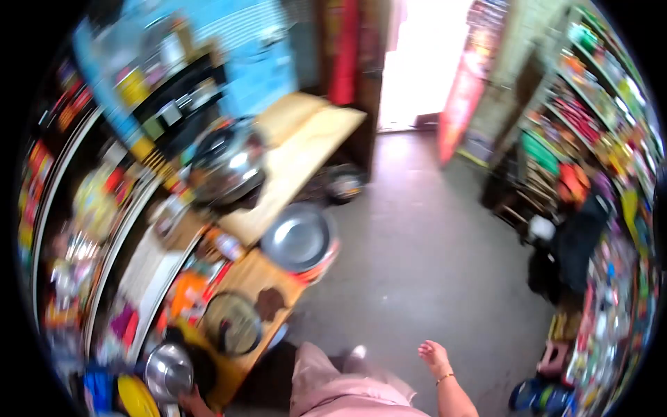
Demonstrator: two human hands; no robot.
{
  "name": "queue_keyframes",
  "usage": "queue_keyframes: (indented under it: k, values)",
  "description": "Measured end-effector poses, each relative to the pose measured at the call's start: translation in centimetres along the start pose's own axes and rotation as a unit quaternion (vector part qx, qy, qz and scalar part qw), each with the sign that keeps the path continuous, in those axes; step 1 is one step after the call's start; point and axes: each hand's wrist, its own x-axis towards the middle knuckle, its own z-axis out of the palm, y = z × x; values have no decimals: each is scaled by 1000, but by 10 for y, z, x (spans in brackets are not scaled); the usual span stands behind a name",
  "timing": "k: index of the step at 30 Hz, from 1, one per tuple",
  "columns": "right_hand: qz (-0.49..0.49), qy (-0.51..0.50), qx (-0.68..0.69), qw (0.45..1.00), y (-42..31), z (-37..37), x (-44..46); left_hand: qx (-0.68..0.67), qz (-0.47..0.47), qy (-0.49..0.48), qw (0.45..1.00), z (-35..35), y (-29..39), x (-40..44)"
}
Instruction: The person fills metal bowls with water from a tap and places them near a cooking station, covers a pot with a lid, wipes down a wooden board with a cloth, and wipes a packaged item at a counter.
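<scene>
At the lower left, my left hand is beside a round metal bowl, its fingers at the bowl's lower right edge; blur hides how they are placed. My right hand hangs over the grey floor with its fingers curled, and I see nothing in it. Just above my left hand, a round pan rests on the wooden table. Beside the pan is a brown patch.
A wide grey basin stands at the table's edge. Behind it are a light wooden board and a large shiny pot. Packed shelves line the left, and others the right. A bright doorway lies ahead.
</scene>
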Motion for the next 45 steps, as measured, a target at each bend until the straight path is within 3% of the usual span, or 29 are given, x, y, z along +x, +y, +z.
queue_keyframes:
  k: [3,8,10,11,13,14,16,20,22,24,29,33,37,43,44,45]
  values:
    - [18,24,46,999,-35,-21,38,-100,1,-135,986,85,-87,-69]
    - [14,0,55,998,-93,-15,116,41,-190,-326,925,256,-239,-187]
    - [15,-5,67,998,-122,-1,144,142,-230,-350,897,342,-303,-271]
    - [22,-17,75,997,-141,5,158,119,-290,-329,891,378,-348,-296]
    - [17,-20,105,994,-183,11,173,196,-326,-367,849,445,-421,-351]
    - [18,-8,117,993,-206,15,171,129,-383,-462,790,483,-445,-405]
    - [0,25,117,993,-250,4,172,184,-443,-469,741,546,-520,-461]
    - [-69,119,131,982,-339,-40,204,315,-405,-513,688,657,-597,-644]
    - [-71,154,148,974,-374,-57,229,331,-447,-539,633,701,-658,-702]
    - [-80,189,157,966,-420,-66,257,344,-442,-546,623,736,-712,-765]
    - [-92,144,95,981,-552,-77,340,361,-415,-590,590,807,-823,-911]
    - [-121,149,61,980,-709,-90,416,389,-410,-592,575,872,-884,-1009]
    - [-234,102,8,967,-896,-71,479,431,-362,-560,608,939,-938,-1095]
    - [-368,4,-145,918,-1143,20,567,433,-362,-506,653,1047,-1029,-1195]
    - [-389,-1,-156,908,-1176,33,593,448,-350,-497,656,1065,-1049,-1204]
    - [-412,-17,-180,893,-1209,45,617,442,-364,-508,644,1080,-1115,-1185]
